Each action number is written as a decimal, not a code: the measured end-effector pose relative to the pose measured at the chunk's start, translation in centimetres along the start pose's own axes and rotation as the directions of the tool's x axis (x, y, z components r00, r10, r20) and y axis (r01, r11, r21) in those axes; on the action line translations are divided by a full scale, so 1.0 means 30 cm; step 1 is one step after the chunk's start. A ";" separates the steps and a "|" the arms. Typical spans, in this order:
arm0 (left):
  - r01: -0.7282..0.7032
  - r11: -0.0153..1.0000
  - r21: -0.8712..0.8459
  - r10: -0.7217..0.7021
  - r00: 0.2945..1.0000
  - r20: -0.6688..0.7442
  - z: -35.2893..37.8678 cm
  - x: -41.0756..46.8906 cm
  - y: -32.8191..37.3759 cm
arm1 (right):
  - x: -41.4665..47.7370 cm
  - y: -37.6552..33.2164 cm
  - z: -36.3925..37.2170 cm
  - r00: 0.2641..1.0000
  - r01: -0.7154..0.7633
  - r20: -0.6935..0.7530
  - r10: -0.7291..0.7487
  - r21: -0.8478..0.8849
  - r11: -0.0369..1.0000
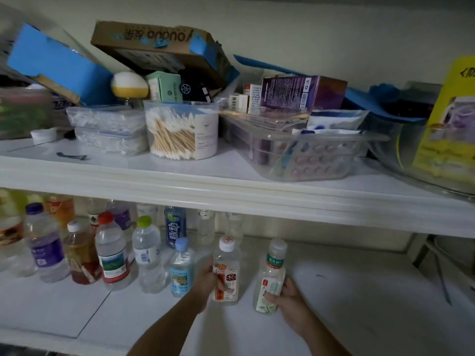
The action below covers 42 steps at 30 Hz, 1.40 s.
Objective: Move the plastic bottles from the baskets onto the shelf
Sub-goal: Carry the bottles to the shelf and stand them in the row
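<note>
At 6 o'clock on the shelf [359, 291], red-labelled bottle [226, 273] and green-labelled bottle [270, 281] are gripped by curled fingers of left hand [205, 281] and right hand [288, 296]; blue-capped bottle [182, 268], at 9 o'clock, may be toppled by the left wrist.

White-cap bottle [227, 255]: clear, red-orange & black label. Clear-cap bottle [273, 274]: green neck band, white label w/ green leaf print. Blue-cap bottle [181, 273]: lt blue label. Red-cap bottle [111, 255]: red-edged label. Shelf [359, 291] white; box [303, 92] purple.
</note>
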State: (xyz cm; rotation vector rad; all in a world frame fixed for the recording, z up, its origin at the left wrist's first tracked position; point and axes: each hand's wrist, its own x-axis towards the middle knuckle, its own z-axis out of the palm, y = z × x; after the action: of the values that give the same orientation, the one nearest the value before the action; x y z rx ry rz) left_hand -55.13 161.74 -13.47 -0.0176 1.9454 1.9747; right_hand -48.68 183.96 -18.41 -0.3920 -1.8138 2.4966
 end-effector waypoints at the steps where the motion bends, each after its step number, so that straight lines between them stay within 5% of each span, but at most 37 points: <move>1: -0.011 1.000 -0.002 0.011 1.000 -0.027 0.006 0.006 0.003 | 0.019 -0.004 -0.007 1.000 -0.009 0.007 0.009 -0.011 1.000; 8: -0.022 1.000 -0.005 0.021 0.989 -0.150 0.018 0.055 0.011 | 0.125 -0.016 -0.033 0.998 -0.039 0.047 0.043 -0.078 0.996; 28: 0.017 1.000 -0.016 -0.019 0.986 -0.168 0.035 0.067 -0.010 | 0.144 -0.031 -0.061 0.992 -0.012 0.117 0.044 -0.261 0.965; 34: -0.100 0.943 0.317 0.137 0.986 -0.096 0.044 -0.026 -0.003 | 0.100 -0.056 -0.046 0.996 0.022 0.090 0.018 -0.421 0.907; 36: -0.136 0.851 0.507 0.168 0.986 -0.018 0.027 -0.061 -0.012 | 0.060 -0.064 -0.055 0.997 0.063 0.069 -0.029 -0.565 0.823; 40: -0.091 0.667 0.739 -0.018 0.990 0.138 -0.025 -0.146 -0.058 | -0.032 -0.064 -0.085 0.990 0.139 0.124 -0.065 -0.919 0.369; 42: -0.044 0.512 0.858 -0.072 0.993 0.094 -0.070 -0.195 -0.093 | -0.096 -0.045 -0.072 0.994 0.106 0.096 -0.053 -0.961 0.255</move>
State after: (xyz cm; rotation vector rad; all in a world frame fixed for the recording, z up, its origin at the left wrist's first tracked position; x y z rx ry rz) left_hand -49.45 158.18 -14.73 0.3369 2.5977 0.7390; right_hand -45.57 185.90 -17.24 -0.2006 -3.0774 0.9101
